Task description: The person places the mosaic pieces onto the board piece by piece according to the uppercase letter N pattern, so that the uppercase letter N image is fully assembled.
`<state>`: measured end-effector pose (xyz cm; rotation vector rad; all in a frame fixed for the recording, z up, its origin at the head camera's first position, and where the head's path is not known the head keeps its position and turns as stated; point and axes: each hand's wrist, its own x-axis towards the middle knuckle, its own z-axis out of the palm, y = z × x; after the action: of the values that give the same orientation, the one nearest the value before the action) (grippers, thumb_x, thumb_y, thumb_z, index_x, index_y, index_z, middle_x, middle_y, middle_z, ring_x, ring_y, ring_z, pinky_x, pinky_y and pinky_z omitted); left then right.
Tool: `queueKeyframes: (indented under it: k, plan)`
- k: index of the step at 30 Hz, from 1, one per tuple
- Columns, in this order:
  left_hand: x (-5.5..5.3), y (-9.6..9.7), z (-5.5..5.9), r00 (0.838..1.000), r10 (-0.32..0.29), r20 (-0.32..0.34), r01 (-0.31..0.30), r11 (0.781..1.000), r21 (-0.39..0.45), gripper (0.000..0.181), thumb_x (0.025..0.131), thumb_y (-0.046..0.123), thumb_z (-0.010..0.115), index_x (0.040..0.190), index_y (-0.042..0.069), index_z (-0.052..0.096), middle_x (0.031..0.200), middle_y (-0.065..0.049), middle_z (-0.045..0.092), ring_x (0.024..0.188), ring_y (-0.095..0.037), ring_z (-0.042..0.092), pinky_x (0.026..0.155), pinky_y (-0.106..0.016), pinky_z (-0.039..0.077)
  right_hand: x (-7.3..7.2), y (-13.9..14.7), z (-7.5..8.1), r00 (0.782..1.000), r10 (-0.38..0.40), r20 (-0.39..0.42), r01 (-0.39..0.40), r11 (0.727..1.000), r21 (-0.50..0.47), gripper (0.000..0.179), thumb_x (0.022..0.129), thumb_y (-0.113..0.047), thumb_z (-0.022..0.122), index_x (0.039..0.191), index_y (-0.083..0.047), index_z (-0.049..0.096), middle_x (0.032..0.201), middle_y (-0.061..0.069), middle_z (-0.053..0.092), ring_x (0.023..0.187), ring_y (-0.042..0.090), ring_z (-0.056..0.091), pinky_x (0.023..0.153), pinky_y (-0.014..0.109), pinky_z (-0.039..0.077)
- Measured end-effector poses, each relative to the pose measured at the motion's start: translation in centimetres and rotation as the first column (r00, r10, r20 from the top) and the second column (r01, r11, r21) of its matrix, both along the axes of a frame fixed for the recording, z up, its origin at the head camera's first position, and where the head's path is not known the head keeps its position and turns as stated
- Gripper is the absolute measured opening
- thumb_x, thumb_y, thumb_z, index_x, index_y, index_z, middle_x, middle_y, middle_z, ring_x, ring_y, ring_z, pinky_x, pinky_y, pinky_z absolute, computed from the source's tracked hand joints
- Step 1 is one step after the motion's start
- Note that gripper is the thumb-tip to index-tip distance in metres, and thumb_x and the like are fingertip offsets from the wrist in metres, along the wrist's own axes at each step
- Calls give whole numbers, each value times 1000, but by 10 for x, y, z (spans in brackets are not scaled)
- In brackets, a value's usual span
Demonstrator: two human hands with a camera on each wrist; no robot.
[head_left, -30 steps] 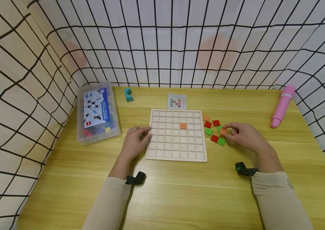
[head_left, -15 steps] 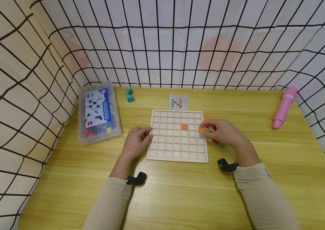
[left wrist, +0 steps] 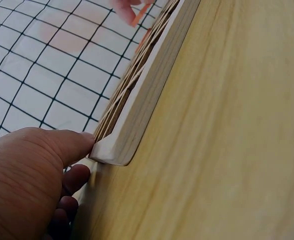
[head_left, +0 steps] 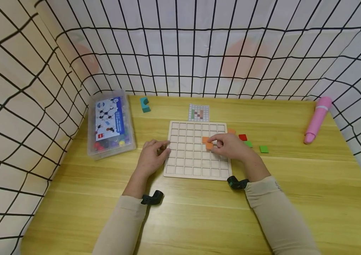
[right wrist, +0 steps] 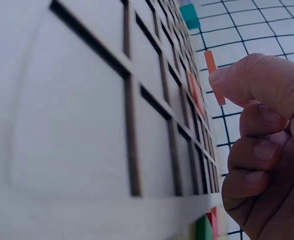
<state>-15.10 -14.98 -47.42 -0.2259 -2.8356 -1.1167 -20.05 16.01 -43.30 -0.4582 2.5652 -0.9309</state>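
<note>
A wooden grid board (head_left: 196,177) lies flat on the table. One orange square tile (head_left: 205,140) sits in its upper right part. My right hand (head_left: 231,146) pinches a second orange tile (head_left: 209,146) between thumb and index finger, over the board just below and right of the first. In the right wrist view this held tile (right wrist: 209,60) stands edge-on above the grid, its other fingers curled underneath. At the board's left edge rests my left hand (head_left: 151,157), thumb and index finger touching the rim. The left wrist view shows the thumb (left wrist: 77,145) against the board's edge.
Red (head_left: 242,137) and green tiles (head_left: 264,149) lie right of the board, partly behind the right hand. A patterned grid card (head_left: 198,112) touches the far edge. Around are a plastic box (head_left: 110,120), a teal block (head_left: 145,105), a pink marker-shaped object (head_left: 317,120) and black netting.
My right hand has carried the orange tile leftward from the loose tiles to over the board. One green tile now lies apart, farther right. The left hand stays at the board's edge.
</note>
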Motion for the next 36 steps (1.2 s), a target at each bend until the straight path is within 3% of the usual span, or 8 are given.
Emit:
queueKeyframes:
  k: [11, 36]
  plan:
    - [0, 1, 0, 1000, 2, 1, -2, 1000, -2, 34, 98, 27, 67, 129, 14, 72, 102, -7, 68, 95, -26, 51, 85, -37, 41, -1, -10, -7, 996, -39, 77, 38, 999, 23, 37, 92, -21, 70, 128, -17, 70, 69, -3, 40, 62, 16, 38, 62, 30, 33]
    - [2, 2, 3, 1000, 15, 10, -15, 1000, -4, 34, 98, 27, 67, 129, 14, 72, 103, -7, 69, 96, -26, 52, 84, -38, 41, -3, -11, -8, 998, -31, 62, 29, 999, 39, 36, 91, -24, 74, 126, -18, 70, 72, -2, 41, 66, 18, 40, 64, 31, 33]
